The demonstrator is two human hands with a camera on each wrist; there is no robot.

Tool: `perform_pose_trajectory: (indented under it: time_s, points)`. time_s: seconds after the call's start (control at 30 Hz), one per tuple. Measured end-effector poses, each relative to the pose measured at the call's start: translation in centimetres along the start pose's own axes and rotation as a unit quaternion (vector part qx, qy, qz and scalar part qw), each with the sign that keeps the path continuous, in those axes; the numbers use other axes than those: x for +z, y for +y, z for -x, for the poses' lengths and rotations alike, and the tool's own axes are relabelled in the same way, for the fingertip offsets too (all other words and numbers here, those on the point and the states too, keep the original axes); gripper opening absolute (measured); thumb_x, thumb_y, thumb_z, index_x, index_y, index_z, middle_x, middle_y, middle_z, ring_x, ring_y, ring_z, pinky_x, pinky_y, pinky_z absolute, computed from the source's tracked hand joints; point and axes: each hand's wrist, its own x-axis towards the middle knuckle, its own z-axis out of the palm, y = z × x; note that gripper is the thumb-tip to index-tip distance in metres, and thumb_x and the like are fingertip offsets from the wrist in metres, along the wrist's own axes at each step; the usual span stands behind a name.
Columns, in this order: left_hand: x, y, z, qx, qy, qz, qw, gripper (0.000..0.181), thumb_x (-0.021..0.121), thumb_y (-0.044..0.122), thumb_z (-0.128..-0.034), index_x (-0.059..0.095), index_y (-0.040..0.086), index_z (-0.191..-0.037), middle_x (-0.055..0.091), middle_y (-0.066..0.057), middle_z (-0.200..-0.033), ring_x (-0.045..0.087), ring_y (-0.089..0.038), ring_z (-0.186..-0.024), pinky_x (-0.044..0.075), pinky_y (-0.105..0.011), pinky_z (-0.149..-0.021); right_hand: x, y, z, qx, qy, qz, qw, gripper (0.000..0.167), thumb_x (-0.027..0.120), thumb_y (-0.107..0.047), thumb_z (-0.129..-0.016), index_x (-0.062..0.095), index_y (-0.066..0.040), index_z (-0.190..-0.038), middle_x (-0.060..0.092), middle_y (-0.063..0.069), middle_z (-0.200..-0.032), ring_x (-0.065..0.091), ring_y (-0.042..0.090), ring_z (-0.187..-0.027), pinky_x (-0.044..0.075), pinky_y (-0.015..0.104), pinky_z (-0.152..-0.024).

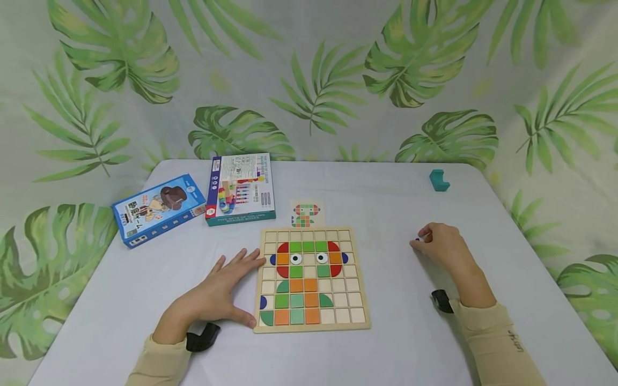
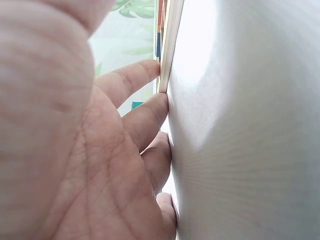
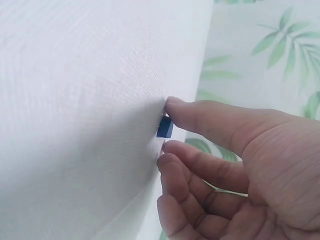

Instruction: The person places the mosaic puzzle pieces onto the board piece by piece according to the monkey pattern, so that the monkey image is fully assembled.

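A wooden grid board [image 1: 367, 316] lies on the table with coloured tiles making a figure with two eye pieces. My left hand [image 1: 217, 295] rests at its left side, fingers spread, with fingertips and thumb touching the board's edge. In the left wrist view, the fingers [image 2: 145, 117] reach the board's side [image 2: 172, 45]. Off to the right of the board, my right hand [image 1: 441, 244] pinches a small blue piece [image 3: 164, 127] between thumb and index finger, low at the tabletop. Its other fingers are curled. A pattern card [image 1: 318, 209] lies just behind the board.
At the back left lie a blue game box [image 1: 159, 209] and a white and teal box [image 1: 241, 187]. Toward the back right sits a teal notched block [image 1: 439, 180]. A leaf-patterned cloth [image 1: 318, 80] hangs behind the white table [image 1: 386, 203].
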Motion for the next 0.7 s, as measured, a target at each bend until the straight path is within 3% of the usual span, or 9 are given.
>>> perform_pose_trajectory:
  time_s: [0.23, 0.7]
  points:
    - [0.08, -0.01, 0.04, -0.001, -0.001, 0.001, 1.0000, 0.124, 0.100, 0.057, -0.0633, 0.041, 0.020, -0.166, 0.027, -0.006, -0.180, 0.010, -0.042, -0.169, -0.004, -0.075, -0.131, 0.13, 0.14, -0.21, -0.013, 0.007, -0.011, 0.9998, 0.025, 0.076, -0.019, -0.096, 0.074, 0.005, -0.105, 0.075, 0.017, -0.094, 0.067, 0.031, -0.087, 0.050, 0.031, -0.070]
    - [0.05, -0.04, 0.01, -0.001, 0.001, 0.003, 1.0000, 0.124, 0.100, 0.057, -0.0635, 0.041, 0.021, -0.166, 0.027, -0.006, -0.180, 0.009, -0.041, -0.169, -0.005, -0.075, -0.130, 0.09, -0.35, -0.73, -0.068, 0.000, 0.007, 0.9977, 0.013, 0.075, -0.005, -0.095, 0.079, 0.004, -0.103, 0.078, 0.020, -0.097, 0.070, 0.035, -0.093, 0.058, 0.051, -0.084]
